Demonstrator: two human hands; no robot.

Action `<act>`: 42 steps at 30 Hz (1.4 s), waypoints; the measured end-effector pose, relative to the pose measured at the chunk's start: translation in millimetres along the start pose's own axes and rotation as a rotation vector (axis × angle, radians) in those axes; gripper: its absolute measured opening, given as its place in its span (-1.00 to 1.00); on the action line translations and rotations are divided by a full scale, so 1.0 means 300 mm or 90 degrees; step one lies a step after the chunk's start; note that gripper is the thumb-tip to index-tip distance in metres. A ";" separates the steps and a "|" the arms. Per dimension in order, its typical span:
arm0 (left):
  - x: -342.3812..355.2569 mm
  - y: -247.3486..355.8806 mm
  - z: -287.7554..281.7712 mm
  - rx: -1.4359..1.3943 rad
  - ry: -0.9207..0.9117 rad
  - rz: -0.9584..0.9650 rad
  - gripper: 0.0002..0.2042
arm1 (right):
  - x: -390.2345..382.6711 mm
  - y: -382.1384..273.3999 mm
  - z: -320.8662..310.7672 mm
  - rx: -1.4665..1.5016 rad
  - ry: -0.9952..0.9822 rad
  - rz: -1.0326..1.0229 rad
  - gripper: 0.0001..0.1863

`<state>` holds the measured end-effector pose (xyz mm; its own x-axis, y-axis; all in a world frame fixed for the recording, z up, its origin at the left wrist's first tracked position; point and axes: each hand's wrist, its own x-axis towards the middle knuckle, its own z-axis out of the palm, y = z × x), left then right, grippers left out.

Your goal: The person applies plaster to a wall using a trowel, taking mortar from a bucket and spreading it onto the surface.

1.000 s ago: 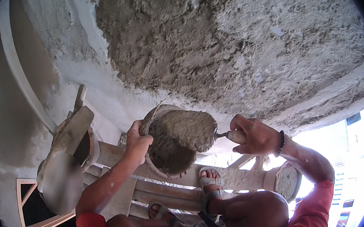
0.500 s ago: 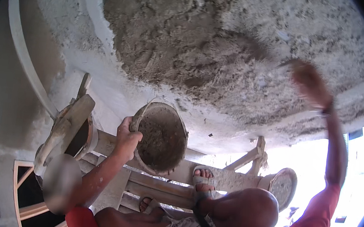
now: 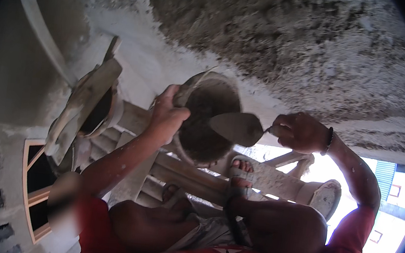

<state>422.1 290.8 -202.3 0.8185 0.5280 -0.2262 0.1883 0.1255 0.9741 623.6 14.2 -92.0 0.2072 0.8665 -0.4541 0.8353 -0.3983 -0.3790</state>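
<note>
A rough wall (image 3: 292, 37) is spreading beyond the fingers of both hands, carrying a dark, lumpy coat toward the left and a paler, drier-looking one toward the right. Daylight is glaring in to the right of the right-hand fingers, past a round container (image 3: 326, 200) that is lying tilted below them.

The left hand (image 3: 170, 115) is gripping a round bucket (image 3: 217, 82) by its left rim, thumb (image 3: 180, 113) showing on the near side. The bucket is hanging just right of those fingers, its mouth tipping toward the camera and its dark mortar (image 3: 204, 101) showing inside.

The right hand (image 3: 300, 132) is closing its fingers around the handle of a trowel (image 3: 236, 127). Its blade is pointing left from these fingers and overlapping the bucket's mouth; whether it is touching the mortar, I cannot tell. A dark bracelet (image 3: 329, 141) is circling the wrist just behind.

Below the fingers of both hands, wooden planks (image 3: 189, 176) are supporting a sandalled foot (image 3: 242, 168). Well left of the left-hand fingers, a wooden board (image 3: 100, 80) is leaning across another bucket (image 3: 116, 109).
</note>
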 end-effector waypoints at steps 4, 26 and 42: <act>-0.018 0.066 -0.001 0.015 -0.045 0.005 -0.48 | 0.178 -0.115 0.080 -0.371 0.165 -0.001 -0.64; -0.027 0.173 0.051 0.056 -0.019 0.119 -0.58 | 0.323 -0.107 0.220 -0.218 -0.058 0.027 -0.69; -0.047 0.218 -0.040 -0.154 0.051 0.028 -0.43 | 0.244 -0.107 0.207 0.050 0.226 -0.011 -0.72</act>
<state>416.3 301.6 -135.3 0.7757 0.6012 -0.1919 0.0094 0.2930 0.9561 580.3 71.8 -163.1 0.3691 0.9182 -0.1436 0.8015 -0.3927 -0.4511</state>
